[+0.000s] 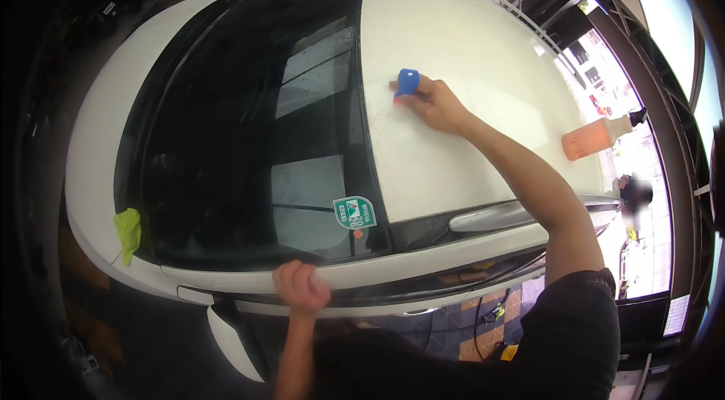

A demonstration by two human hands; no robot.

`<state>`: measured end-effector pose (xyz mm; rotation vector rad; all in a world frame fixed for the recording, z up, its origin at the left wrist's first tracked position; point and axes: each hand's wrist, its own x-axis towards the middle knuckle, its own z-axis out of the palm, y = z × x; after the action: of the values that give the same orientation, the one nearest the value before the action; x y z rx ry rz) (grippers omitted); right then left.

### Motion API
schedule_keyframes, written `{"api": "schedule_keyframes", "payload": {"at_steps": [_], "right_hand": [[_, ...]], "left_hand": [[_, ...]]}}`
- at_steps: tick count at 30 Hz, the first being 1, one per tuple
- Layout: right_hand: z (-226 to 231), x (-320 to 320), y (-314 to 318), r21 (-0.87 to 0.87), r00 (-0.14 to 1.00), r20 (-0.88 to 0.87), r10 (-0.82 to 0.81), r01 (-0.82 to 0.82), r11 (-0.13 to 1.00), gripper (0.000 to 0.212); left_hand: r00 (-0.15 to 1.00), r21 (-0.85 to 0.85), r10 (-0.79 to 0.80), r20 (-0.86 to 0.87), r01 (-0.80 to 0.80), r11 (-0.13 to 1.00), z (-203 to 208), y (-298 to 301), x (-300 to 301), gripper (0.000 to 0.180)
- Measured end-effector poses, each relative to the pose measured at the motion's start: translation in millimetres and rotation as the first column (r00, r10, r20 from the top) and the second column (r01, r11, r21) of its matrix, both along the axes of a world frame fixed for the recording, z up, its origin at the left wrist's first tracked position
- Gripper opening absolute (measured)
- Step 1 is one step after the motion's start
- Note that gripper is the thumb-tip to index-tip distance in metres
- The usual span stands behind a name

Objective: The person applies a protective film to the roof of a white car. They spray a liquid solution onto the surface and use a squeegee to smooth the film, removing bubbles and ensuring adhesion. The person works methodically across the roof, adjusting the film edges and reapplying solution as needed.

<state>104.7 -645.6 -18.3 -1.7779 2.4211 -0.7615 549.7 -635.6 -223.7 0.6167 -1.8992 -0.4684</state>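
Note:
My right hand point(438, 107) grips a small blue scraper point(408, 82) with a pinkish-red lower edge. It works against the white car roof point(468, 45), not far from the dark windshield point(226, 105). Lower down, my left hand point(302, 284) is curled into a fist at the white pillar along the windshield's near side. Its fingers are closed and slightly blurred, so anything inside them is hidden. Close to that hand, a green and white sticker point(354, 213) is on the glass.
A spray bottle point(593, 138) of orange liquid with a black nozzle stands on the roof at the right. A yellow-green cloth point(128, 235) lies by the hood's edge at left. A silver roof rail point(498, 217) runs under my right arm. A person point(637, 193) is beyond the car.

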Motion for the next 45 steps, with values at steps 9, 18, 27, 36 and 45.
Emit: {"api": "schedule_keyframes", "payload": {"at_steps": [9,18,27,36,45], "right_hand": [[-15.8,35.2,-5.9,0.176,0.997,0.040,0.067,-0.073,0.982,0.039],[3.0,16.4,18.5,0.083,0.979,0.106,-0.173,0.164,0.983,0.038],[2.6,31.8,19.7,0.129,0.977,0.078,-0.197,0.186,0.974,0.037],[36.4,-25.7,51.1,-0.018,0.807,0.003,-0.591,0.591,0.807,0.035],[-3.4,54.5,22.2,0.086,0.990,0.039,0.135,-0.138,0.987,0.037]], "left_hand": [[1.000,-0.010,0.008,0.006,-0.008,1.000,-1.1,-3.0,1.6,0.016],[0.999,0.031,-0.028,-0.036,0.029,0.999,-2.3,-0.2,-4.3,0.024],[0.998,0.011,-0.038,-0.048,0.038,0.999,0.5,-2.3,-7.9,0.016],[0.997,0.020,-0.056,-0.057,0.057,0.998,3.4,-0.8,-11.6,0.014],[1.000,0.025,-0.011,-0.021,0.011,1.000,-1.0,-2.6,1.5,0.017]]}}
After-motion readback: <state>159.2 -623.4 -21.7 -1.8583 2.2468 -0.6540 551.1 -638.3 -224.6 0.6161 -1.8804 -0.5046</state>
